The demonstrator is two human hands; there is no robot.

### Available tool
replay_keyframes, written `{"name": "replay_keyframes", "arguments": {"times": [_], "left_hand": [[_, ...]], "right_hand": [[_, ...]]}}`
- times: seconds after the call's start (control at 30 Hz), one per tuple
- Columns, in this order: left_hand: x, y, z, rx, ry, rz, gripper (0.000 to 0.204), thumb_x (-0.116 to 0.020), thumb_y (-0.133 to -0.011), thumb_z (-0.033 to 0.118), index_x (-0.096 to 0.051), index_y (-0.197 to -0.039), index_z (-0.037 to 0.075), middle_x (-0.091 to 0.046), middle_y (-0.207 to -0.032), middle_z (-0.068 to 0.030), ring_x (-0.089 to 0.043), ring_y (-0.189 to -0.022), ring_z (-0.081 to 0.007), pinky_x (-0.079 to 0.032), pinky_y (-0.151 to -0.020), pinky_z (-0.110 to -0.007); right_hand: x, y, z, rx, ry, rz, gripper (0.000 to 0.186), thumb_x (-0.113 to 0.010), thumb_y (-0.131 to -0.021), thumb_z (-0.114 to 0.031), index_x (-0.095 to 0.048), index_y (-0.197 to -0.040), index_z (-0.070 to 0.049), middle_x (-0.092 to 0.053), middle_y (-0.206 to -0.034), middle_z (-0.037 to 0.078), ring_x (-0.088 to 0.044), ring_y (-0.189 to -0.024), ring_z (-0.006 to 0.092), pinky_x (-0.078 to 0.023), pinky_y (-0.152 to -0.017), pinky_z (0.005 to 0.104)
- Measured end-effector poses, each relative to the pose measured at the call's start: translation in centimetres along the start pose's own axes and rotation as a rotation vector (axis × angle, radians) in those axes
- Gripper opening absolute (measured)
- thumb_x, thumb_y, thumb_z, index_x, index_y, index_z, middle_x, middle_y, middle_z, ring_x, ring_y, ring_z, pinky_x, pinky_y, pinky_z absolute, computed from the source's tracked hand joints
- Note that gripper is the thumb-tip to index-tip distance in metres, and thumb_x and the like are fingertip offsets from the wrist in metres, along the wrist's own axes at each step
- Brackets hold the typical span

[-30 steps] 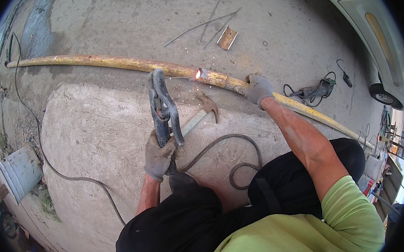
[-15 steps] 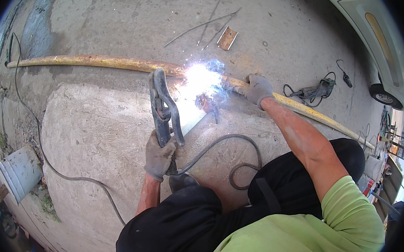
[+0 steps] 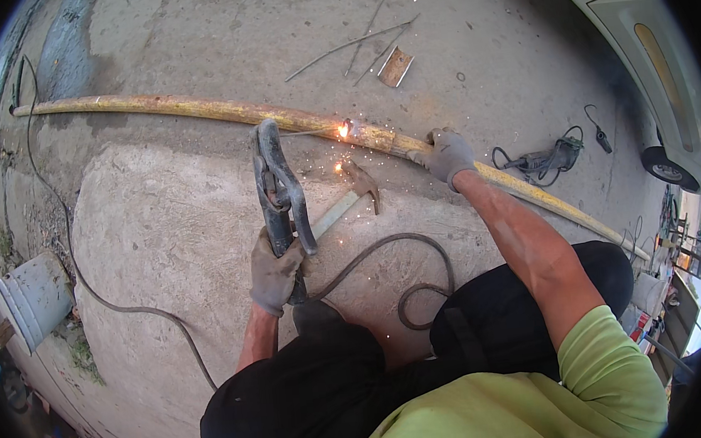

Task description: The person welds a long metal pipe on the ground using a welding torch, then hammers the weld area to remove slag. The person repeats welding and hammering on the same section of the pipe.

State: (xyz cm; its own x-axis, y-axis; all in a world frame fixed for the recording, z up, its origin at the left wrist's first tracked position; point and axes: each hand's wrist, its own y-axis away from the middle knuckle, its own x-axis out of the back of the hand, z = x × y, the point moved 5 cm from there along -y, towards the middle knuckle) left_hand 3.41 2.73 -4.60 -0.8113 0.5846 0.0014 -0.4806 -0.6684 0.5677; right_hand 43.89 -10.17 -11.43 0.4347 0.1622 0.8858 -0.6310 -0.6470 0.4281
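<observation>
A long yellow pipe lies from ten o'clock to three. Near nine, a white bucket has its inside hidden. A black electrode holder is inside the closed left hand at eight; the right hand, at two, curls around the pipe. The earlier white arc is now a small orange glow.

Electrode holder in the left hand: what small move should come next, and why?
Probably nudge the electrode holder slightly rightward, feeding its rod into the glowing spot on the yellow pipe: the rod points there, the glowing spot is small, and the right hand grips the pipe.
</observation>
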Motion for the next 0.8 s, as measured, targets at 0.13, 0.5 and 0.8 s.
{"name": "replay_keyframes", "arguments": {"times": [0.13, 0.5, 0.8], "left_hand": [[0.0, 0.2, 0.0, -0.011, 0.052, -0.016, 0.037, -0.078, -0.103, 0.016, -0.06, -0.126, -0.006, -0.075, -0.089, -0.0083, -0.068, -0.062, -0.0128, -0.056, -0.055, -0.029], [0.0, 0.6, 1.3, 0.006, -0.087, -0.002, 0.033, -0.078, -0.102, 0.018, -0.061, -0.121, -0.002, -0.071, -0.081, -0.0074, -0.067, -0.06, -0.0151, -0.053, -0.055, -0.03], [0.3, 0.4, 0.4, 0.026, -0.087, -0.011, 0.035, -0.078, -0.102, 0.019, -0.06, -0.122, -0.003, -0.07, -0.082, -0.0073, -0.068, -0.061, -0.0147, -0.054, -0.054, -0.031]], "right_hand": [[-0.5, -0.1, 0.4, 0.025, -0.025, 0.022, 0.061, -0.09, -0.086, -0.057, -0.08, -0.118, -0.006, -0.075, -0.122, 0.019, -0.071, -0.118, 0.0381, -0.057, -0.103, 0.0451], [-1.0, 0.6, 1.8, 0.139, -0.017, 0.041, 0.06, -0.094, -0.081, -0.042, -0.077, -0.126, -0.007, -0.071, -0.129, 0.017, -0.065, -0.127, 0.0389, -0.054, -0.109, 0.0465], [-2.0, 1.0, 1.8, 0.135, 0.106, 0.07, 0.067, -0.095, -0.08, -0.042, -0.072, -0.134, -0.011, -0.069, -0.132, 0.015, -0.063, -0.129, 0.0389, -0.054, -0.108, 0.0481]]}}
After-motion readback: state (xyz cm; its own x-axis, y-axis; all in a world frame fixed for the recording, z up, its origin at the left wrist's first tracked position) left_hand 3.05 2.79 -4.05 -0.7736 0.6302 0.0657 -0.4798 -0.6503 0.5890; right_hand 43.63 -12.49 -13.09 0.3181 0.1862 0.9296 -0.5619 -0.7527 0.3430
